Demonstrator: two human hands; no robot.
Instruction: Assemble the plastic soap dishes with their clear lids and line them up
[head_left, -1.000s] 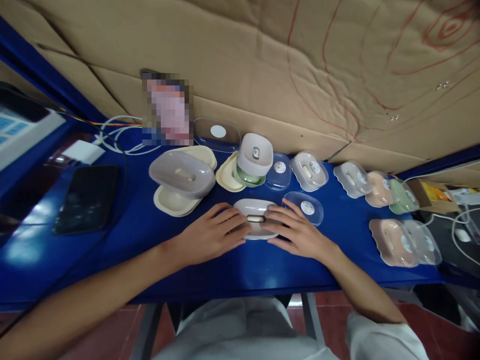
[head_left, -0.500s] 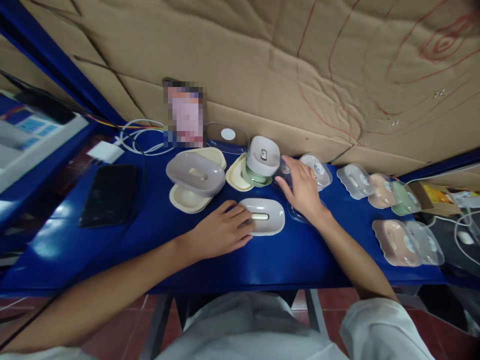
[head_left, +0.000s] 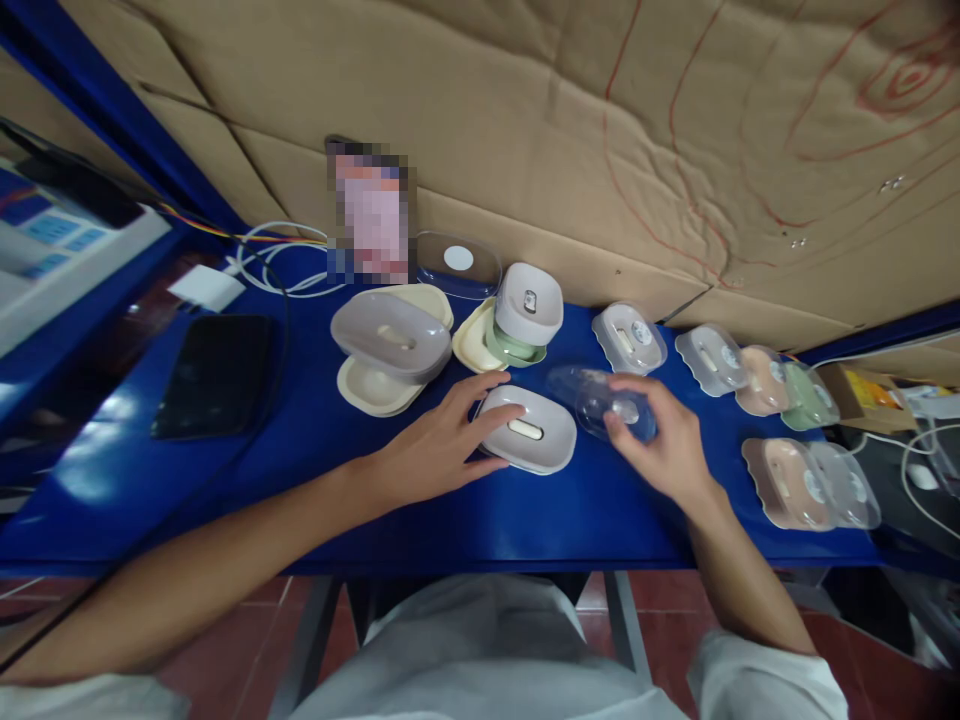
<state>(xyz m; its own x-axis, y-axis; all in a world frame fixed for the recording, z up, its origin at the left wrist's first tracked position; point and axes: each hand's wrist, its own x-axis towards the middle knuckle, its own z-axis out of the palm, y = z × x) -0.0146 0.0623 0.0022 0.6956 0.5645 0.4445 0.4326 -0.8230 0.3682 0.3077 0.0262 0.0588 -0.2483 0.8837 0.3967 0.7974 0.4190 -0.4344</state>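
Note:
My left hand (head_left: 439, 445) rests with spread fingers on the left end of a grey oval soap-dish piece (head_left: 534, 431) that lies on the blue table (head_left: 315, 470). My right hand (head_left: 664, 445) grips a clear plastic lid (head_left: 596, 398) just right of the grey piece, tilted and lifted a little off the table. A white-and-green stacked dish (head_left: 526, 312) stands behind them.
A grey tray on a cream base (head_left: 390, 345) sits at left, a black phone (head_left: 214, 375) further left. Several covered soap dishes (head_left: 757, 375) line the right side, with another pair (head_left: 810, 482) near the front. A cardboard wall (head_left: 600, 130) backs the table.
My right hand left the grey piece, reached back to the clear lids, and has come forward holding one. My left hand stayed on the grey piece.

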